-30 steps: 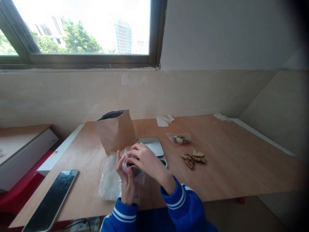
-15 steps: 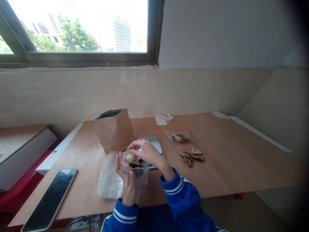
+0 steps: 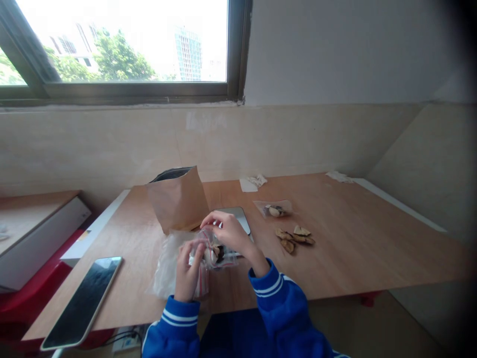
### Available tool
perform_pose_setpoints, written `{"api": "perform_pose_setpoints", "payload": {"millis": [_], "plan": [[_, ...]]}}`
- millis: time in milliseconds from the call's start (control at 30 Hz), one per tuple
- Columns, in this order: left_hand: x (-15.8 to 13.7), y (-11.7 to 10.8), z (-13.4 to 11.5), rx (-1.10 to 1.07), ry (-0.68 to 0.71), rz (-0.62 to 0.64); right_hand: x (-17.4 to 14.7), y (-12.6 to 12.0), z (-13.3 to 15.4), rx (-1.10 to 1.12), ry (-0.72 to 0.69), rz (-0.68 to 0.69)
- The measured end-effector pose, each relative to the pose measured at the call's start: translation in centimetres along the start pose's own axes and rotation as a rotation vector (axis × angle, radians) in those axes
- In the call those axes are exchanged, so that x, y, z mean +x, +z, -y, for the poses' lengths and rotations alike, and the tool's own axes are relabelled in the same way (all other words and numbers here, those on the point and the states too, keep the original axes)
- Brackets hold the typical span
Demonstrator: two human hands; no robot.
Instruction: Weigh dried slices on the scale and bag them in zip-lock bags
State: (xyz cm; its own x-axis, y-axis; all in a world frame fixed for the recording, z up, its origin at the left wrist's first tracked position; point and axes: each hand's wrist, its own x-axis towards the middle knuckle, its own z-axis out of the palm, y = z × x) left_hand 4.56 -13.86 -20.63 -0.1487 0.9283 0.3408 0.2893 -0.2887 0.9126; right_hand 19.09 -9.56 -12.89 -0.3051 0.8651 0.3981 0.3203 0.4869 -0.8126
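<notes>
A small clear zip bag (image 3: 225,262) with dried pieces, pale and dark, is between my hands near the table's front edge. My left hand (image 3: 190,266) pinches its left side, thumb and fingers closed on the plastic. At the bag's top edge, my right hand (image 3: 227,231) grips the plastic with thumb and fingertips. Under and left of my left hand lies a stack of empty clear bags (image 3: 166,268). Behind my right hand is a flat scale (image 3: 240,217), partly hidden by that hand and the bag.
A brown paper pouch (image 3: 181,199) stands upright with its top open. Right of the scale lie a filled zip bag (image 3: 276,210) and several loose dried slices (image 3: 294,238). A phone (image 3: 84,301) lies at the left edge, and crumpled tissue (image 3: 257,181) at the back.
The zip bag has tipped over, its mouth no longer facing me. My left hand has shifted from beneath it to its left side; my right hand stays near its top edge.
</notes>
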Motion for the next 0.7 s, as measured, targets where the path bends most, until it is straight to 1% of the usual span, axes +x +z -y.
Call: {"api": "perform_pose_setpoints", "payload": {"millis": [67, 133, 167, 267, 333, 400, 433, 467, 533, 600, 700], "plan": [[-0.1, 0.0, -0.3, -0.039, -0.012, 0.031, -0.3, 0.0, -0.3, 0.053, 0.022, -0.018], [-0.3, 0.1, -0.5, -0.126, -0.055, 0.002, -1.1, -0.2, -0.7, 0.101, 0.043, -0.04], [-0.3, 0.2, -0.6, -0.165, -0.084, -0.045, -1.8, -0.3, -1.0, 0.124, 0.063, -0.057], [-0.5, 0.2, -0.4, -0.237, -0.171, -0.266, -4.7, -0.8, -1.9, 0.179, 0.182, -0.078], [-0.4, 0.3, 0.0, -0.278, -0.219, -0.4, -6.8, -0.8, -2.4, 0.225, 0.283, -0.004], [-0.4, 0.3, 0.4, -0.332, -0.256, -0.502, -8.5, -0.2, -2.5, 0.276, 0.341, 0.094], [-0.4, 0.4, 0.6, -0.359, -0.269, -0.54, -9.0, 0.2, -2.4, 0.294, 0.352, 0.102], [-0.4, 0.5, 0.7, -0.38, -0.278, -0.571, -9.2, 0.6, -2.2, 0.301, 0.351, 0.074], [-0.6, 0.8, 0.6, -0.397, -0.276, -0.61, -9.2, 1.2, -1.6, 0.28, 0.321, -0.035], [-0.8, 1.1, 0.1, -0.39, -0.262, -0.621, -8.8, 1.2, -1.1, 0.243, 0.287, -0.126], [-1.1, 1.6, -1.0, -0.395, -0.253, -0.563, -8.4, 0.6, -0.7, 0.211, 0.254, -0.175]]}}
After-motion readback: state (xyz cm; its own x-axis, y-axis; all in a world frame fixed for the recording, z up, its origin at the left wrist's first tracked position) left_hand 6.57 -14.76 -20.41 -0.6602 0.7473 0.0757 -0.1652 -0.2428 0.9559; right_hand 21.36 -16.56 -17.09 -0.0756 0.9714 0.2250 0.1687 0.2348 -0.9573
